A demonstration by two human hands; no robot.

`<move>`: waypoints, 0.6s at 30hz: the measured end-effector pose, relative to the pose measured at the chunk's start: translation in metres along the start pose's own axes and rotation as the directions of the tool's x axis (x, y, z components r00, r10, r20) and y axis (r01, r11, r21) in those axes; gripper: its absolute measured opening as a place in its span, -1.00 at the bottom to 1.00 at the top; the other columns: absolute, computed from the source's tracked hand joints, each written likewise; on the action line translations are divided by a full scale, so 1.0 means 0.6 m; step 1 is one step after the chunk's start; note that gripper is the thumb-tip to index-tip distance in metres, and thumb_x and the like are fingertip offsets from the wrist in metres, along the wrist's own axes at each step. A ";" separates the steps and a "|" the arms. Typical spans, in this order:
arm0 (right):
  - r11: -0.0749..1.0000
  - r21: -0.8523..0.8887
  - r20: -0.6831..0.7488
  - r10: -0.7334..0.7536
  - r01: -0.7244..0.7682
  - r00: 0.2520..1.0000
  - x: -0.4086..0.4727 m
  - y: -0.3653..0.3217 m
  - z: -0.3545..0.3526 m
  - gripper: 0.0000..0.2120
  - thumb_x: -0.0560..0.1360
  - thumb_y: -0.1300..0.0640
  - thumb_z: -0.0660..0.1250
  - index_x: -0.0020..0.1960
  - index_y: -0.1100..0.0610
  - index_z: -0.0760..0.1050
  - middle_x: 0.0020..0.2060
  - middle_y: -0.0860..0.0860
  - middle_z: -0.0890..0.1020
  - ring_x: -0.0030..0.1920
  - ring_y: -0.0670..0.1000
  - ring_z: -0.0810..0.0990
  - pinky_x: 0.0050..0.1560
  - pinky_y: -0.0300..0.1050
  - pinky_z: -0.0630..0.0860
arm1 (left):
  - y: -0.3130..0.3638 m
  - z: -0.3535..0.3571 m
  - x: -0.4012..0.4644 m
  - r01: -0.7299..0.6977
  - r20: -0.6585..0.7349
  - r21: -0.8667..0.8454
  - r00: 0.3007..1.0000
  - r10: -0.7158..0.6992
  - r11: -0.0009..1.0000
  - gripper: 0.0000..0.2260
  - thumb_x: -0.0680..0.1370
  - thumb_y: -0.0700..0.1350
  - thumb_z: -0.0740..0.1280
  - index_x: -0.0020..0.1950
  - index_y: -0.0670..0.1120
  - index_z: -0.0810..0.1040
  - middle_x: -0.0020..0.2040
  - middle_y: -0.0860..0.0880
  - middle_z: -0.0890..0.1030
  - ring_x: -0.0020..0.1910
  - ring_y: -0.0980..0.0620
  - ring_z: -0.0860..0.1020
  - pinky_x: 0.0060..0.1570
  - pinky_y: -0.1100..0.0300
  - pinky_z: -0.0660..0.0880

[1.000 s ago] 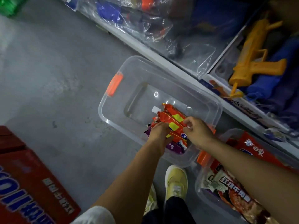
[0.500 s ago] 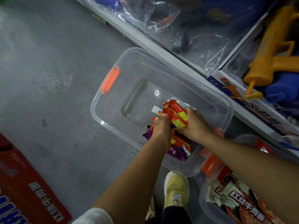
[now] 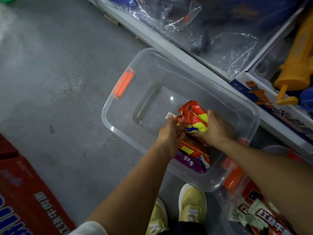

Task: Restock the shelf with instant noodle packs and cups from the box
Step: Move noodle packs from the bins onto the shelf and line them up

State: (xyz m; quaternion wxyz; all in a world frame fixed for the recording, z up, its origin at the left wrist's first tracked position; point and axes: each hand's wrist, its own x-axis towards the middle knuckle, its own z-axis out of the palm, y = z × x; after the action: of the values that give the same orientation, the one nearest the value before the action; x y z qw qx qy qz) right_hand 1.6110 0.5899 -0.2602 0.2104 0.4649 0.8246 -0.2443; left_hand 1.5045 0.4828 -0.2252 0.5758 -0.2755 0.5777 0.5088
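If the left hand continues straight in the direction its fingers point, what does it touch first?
The left hand already pinches the orange pack. Past it, probably the clear bin's far wall, though depth is unclear.

Both hands, L (image 3: 170, 133) & R (image 3: 215, 128), fingers curled, gripping.

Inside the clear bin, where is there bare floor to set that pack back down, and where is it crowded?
Bare room: the clear bin's bottom toward its far end, between the orange latch and the shelf-side wall. Crowded: the near corner, where the purple pack and another red pack lie under both hands, the left hand and right hand gripping the raised red-and-yellow pack.
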 end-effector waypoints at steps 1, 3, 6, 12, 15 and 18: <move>1.000 0.011 0.002 0.011 -0.011 1.000 -0.006 -0.003 -0.014 -0.32 0.28 -0.12 0.57 0.22 0.09 0.32 0.12 0.08 0.56 0.10 0.14 0.57 -0.03 -0.02 0.47 | 0.003 -0.005 -0.013 -0.005 0.000 0.000 1.000 0.005 1.000 -0.63 0.69 0.11 0.07 0.24 -0.15 0.45 0.30 -0.19 0.52 0.32 -0.10 0.47 0.32 0.10 0.42; 0.997 0.062 0.010 0.035 -0.036 0.999 -0.019 -0.007 -0.046 -0.40 0.28 -0.08 0.58 0.15 0.06 0.33 0.06 0.06 0.59 0.03 0.13 0.59 -0.06 -0.04 0.51 | 0.005 -0.014 -0.041 -0.008 0.001 0.001 1.000 0.008 1.000 -0.66 0.69 0.07 0.08 0.22 -0.16 0.46 0.23 -0.17 0.55 0.27 -0.09 0.50 0.29 0.10 0.43; 0.975 0.216 0.052 0.046 -0.057 0.998 -0.044 -0.008 -0.113 -0.48 0.26 -0.02 0.57 0.06 0.06 0.38 -0.05 0.01 0.61 -0.09 0.07 0.60 -0.09 -0.03 0.56 | 0.016 -0.018 -0.093 -0.020 -0.014 0.049 1.000 0.021 0.999 -0.76 0.68 -0.03 0.15 0.00 -0.14 0.51 -0.01 -0.07 0.63 0.00 0.03 0.58 0.05 0.20 0.51; 0.797 0.585 0.293 -0.039 -0.147 0.955 -0.126 -0.031 -0.281 -0.67 0.34 0.22 0.55 0.03 0.04 0.52 -0.17 0.01 0.71 -0.29 -0.01 0.70 -0.29 -0.13 0.61 | 0.068 -0.005 -0.226 -0.109 -0.035 0.181 0.992 0.118 0.977 -0.67 0.65 -0.04 0.25 0.37 -0.13 0.39 0.09 -0.05 0.58 -0.08 0.06 0.58 -0.15 0.21 0.53; 0.739 0.638 0.348 -0.029 -0.214 0.937 -0.186 -0.049 -0.364 -0.68 0.35 0.17 0.56 0.05 0.06 0.55 -0.20 0.05 0.73 -0.27 0.07 0.72 -0.23 -0.06 0.64 | 0.104 0.011 -0.301 -0.164 -0.045 0.204 0.983 0.176 0.965 -0.38 0.59 0.05 0.34 0.56 -0.07 0.18 0.45 -0.12 0.39 0.08 0.02 0.46 -0.03 0.15 0.49; 0.659 0.706 0.344 0.000 -0.259 0.939 -0.245 -0.072 -0.426 -0.71 0.33 0.17 0.56 0.01 0.08 0.58 -0.23 0.10 0.73 -0.23 0.15 0.72 -0.08 0.11 0.65 | 0.133 0.026 -0.380 -0.205 -0.053 0.204 0.974 0.220 0.957 -0.32 0.53 0.13 0.39 0.56 -0.02 0.20 0.47 -0.09 0.39 0.00 0.04 0.49 -0.13 0.16 0.46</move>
State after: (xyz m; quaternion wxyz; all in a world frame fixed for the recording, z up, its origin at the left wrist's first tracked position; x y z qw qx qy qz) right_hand 1.6133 0.6258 0.0358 0.1485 0.5232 0.5731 -0.6130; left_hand 1.4806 0.4619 0.0149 0.5201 -0.1723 0.6726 0.4974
